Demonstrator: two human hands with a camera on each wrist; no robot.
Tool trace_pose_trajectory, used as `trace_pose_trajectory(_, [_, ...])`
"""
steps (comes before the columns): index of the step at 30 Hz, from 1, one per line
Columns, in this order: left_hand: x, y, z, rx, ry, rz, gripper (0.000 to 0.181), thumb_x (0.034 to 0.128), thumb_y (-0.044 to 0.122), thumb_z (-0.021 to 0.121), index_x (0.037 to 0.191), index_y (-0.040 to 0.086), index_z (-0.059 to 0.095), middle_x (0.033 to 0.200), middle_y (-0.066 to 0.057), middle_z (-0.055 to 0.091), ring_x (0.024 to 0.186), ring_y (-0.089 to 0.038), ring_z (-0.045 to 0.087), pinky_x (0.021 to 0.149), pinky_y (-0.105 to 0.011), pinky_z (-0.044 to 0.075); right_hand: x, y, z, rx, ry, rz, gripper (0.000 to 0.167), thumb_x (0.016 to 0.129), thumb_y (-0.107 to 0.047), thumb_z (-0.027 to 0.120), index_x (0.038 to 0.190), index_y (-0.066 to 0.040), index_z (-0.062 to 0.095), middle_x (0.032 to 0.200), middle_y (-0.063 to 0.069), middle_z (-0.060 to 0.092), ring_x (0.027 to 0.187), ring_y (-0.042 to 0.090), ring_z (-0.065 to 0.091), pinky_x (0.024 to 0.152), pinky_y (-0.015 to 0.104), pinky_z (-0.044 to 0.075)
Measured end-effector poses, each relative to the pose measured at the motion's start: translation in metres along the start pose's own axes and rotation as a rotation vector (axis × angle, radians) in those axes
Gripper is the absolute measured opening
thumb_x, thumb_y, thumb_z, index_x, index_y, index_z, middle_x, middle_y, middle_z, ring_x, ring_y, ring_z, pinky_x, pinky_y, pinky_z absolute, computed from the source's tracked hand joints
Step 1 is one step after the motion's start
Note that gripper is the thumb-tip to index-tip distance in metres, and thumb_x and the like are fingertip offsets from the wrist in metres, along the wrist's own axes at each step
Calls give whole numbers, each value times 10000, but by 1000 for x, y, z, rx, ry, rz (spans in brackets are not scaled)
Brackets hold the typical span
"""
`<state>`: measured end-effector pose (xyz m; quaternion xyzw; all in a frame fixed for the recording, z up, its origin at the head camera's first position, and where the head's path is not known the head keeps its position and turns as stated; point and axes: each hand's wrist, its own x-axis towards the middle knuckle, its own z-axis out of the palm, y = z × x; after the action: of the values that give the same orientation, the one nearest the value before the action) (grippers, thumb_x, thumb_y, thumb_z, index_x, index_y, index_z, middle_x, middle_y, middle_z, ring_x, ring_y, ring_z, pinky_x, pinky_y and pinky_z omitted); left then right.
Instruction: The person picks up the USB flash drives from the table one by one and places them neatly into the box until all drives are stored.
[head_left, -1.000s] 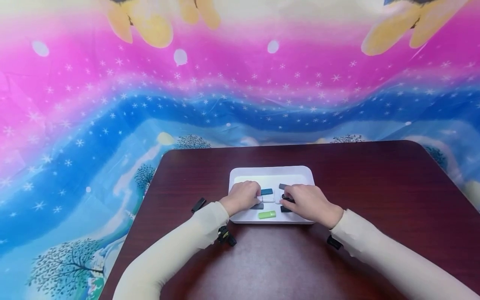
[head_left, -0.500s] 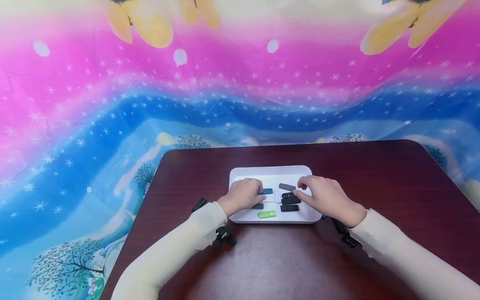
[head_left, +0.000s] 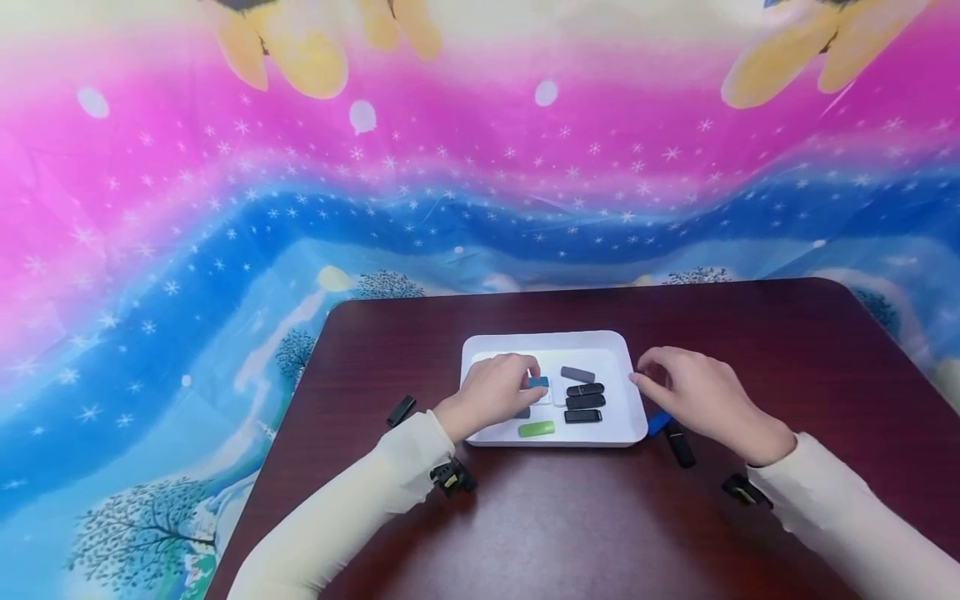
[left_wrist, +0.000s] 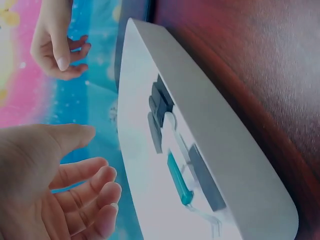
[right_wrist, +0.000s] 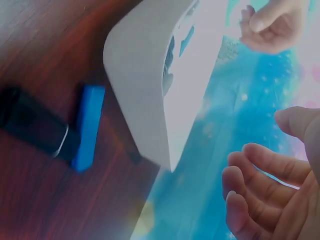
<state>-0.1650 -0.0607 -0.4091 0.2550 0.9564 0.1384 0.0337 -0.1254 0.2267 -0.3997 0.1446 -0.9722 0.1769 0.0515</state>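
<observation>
Above the left part of a white tray (head_left: 555,438) is my left hand (head_left: 491,392), its fingers loosely bent; in the left wrist view this hand (left_wrist: 65,185) has nothing between thumb and fingers. The tray holds a green stick (head_left: 536,428), a teal stick (head_left: 538,382), a grey stick (head_left: 577,374), several black sticks (head_left: 583,416) and white ones. My right hand (head_left: 701,396) hovers just off the tray's right edge, relaxed and holding nothing, as the right wrist view shows of the hand (right_wrist: 270,185). Below it lie a blue stick (head_left: 658,422) and a black stick (head_left: 680,446).
Another black stick (head_left: 401,410) lies on the dark wooden table (head_left: 555,533), left of the tray. Behind the table hangs a patterned pink and blue cloth (head_left: 480,167). Each wrist carries a small black device.
My right hand has moved right, from over the black sticks to beyond the tray's right edge, uncovering them and the blue stick. My left hand has shifted slightly right.
</observation>
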Motion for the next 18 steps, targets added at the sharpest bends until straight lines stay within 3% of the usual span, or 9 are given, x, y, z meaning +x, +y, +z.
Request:
trace_pose_trajectory(9, [-8, 20, -1, 30, 17, 75, 273, 965, 424, 650, 1089, 193, 726, 875, 80, 688, 733, -33, 586, 553, -225, 420, -24, 25, -4, -16, 8, 56, 287, 955, -371, 682, 1087, -119, 716, 726, -57, 624, 605, 94, 478, 487, 296, 361])
trace_pose_trajectory(18, [-6, 43, 2, 23, 31, 127, 250, 968, 421, 644, 1045, 198, 727, 874, 82, 682, 724, -33, 568, 552, -235, 412, -44, 45, 5, -36, -37, 102, 315, 947, -369, 691, 1080, -85, 716, 900, 54, 738, 638, 94, 543, 478, 302, 382])
